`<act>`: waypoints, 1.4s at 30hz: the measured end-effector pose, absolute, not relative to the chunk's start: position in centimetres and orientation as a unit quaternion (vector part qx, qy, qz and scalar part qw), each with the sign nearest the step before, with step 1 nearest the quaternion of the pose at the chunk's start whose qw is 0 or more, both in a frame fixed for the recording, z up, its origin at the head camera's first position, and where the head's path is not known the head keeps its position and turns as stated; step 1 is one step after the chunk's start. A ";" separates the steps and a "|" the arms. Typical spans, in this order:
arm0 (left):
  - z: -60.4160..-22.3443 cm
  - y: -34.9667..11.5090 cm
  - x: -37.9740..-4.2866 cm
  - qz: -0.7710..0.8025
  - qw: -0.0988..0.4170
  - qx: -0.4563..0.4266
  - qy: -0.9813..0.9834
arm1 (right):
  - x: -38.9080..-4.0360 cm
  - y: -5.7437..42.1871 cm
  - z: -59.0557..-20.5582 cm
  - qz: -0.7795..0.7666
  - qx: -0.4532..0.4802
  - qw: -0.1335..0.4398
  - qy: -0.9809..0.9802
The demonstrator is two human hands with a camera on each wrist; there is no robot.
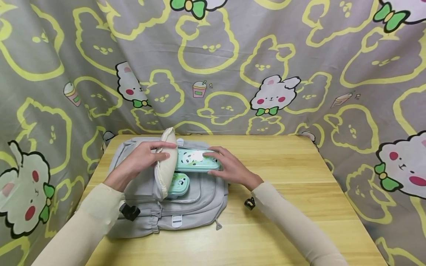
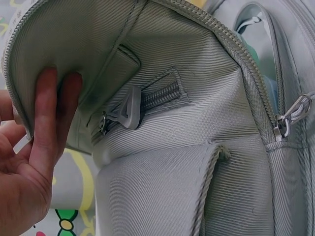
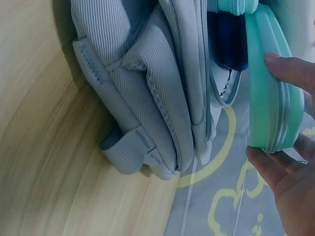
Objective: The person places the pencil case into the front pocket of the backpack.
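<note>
A grey backpack (image 1: 139, 218) lies on the wooden table, its front pocket open. My left hand (image 1: 146, 157) grips the pocket's flap (image 1: 167, 166), which stands raised with its cream lining showing. In the left wrist view, two fingers of that hand press on the flap's grey outer face (image 2: 64, 39). My right hand (image 1: 229, 166) holds a mint pencil case (image 1: 194, 160) with panda pictures by its right end, thumb on one side and fingers on the other. Its left end is hidden behind the flap. A second mint panda case (image 1: 179, 184) sits in the pocket, partly covered by the flap.
A dark blue item (image 3: 231, 42) shows inside the pocket in the right wrist view. The wooden table (image 1: 283, 214) extends to the right of the backpack. A patterned grey curtain (image 1: 219, 114) stands along the table's back edge and both sides.
</note>
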State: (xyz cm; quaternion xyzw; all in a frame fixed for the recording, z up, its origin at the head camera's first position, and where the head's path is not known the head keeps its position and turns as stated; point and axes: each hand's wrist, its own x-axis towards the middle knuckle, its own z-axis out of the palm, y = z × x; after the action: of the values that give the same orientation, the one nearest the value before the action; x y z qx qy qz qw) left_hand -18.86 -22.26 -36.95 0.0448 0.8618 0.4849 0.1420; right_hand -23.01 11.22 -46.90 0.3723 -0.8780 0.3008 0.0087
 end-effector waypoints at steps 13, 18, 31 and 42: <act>-36.9 -22.1 -19.0 0.488 0.143 0.057 0.859 | -22.9 8.0 -47.0 0.297 0.383 0.022 -0.875; -36.9 -22.1 -19.0 0.488 0.143 0.050 0.860 | -23.0 7.5 -47.3 0.296 0.379 0.023 -0.876; -36.6 -22.2 -18.6 0.488 0.147 0.032 0.860 | -23.1 9.4 -47.9 0.390 0.365 0.029 -0.845; -36.7 -22.5 -18.6 0.486 0.144 0.037 0.861 | -23.1 10.2 -49.1 0.495 0.349 0.025 -0.796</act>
State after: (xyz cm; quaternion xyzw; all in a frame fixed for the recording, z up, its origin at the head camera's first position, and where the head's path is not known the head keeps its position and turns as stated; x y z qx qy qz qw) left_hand -18.57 -22.50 -36.67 0.0374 0.8615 0.4856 0.1435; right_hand -23.14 10.19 -49.14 0.3485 -0.7957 0.4947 0.0252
